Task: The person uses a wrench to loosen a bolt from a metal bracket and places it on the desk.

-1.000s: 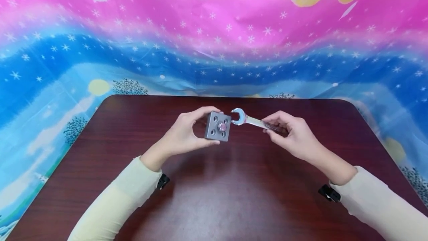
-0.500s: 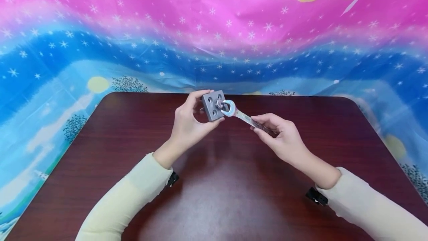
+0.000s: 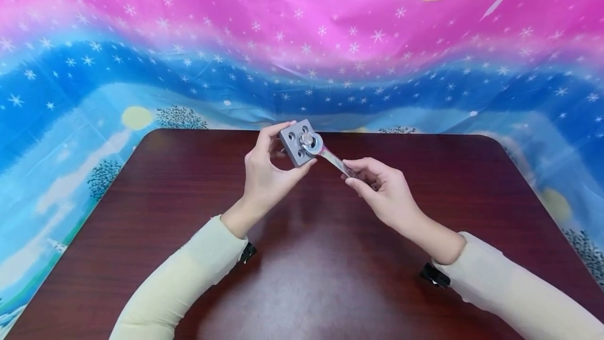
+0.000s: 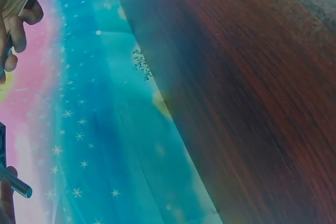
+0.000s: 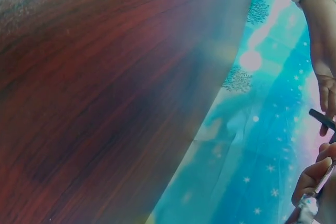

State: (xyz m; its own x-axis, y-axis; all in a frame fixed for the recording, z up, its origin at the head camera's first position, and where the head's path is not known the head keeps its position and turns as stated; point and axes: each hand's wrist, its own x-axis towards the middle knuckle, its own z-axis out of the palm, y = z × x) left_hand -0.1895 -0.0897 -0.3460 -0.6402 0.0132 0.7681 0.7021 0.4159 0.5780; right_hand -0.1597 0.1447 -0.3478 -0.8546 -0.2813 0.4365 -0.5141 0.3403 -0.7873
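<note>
My left hand (image 3: 265, 172) grips a grey square metal block (image 3: 293, 146) by its edges, thumb below and fingers above, up off the table. Several holes show in the block's face, and a bolt (image 3: 307, 139) sits at its middle. The bolt's threaded shank (image 4: 20, 186) sticks out behind the block in the left wrist view. With my right hand (image 3: 389, 193) I hold the handle of a shiny open-end wrench (image 3: 334, 161). Its open end lies around the bolt head; how snugly it fits cannot be told. In the right wrist view the wrench (image 5: 321, 184) shows only in part.
Below both hands spreads a dark red-brown wooden table (image 3: 302, 277) with rounded far corners. A pink and blue printed cloth (image 3: 302, 77) hangs behind it and along its sides. Black wrist-camera mounts (image 3: 434, 275) are fixed at the sleeves.
The wrench has moved left from beside the block onto the bolt head. My left hand has raised and tilted the block, and my right hand has come left with the wrench.
</note>
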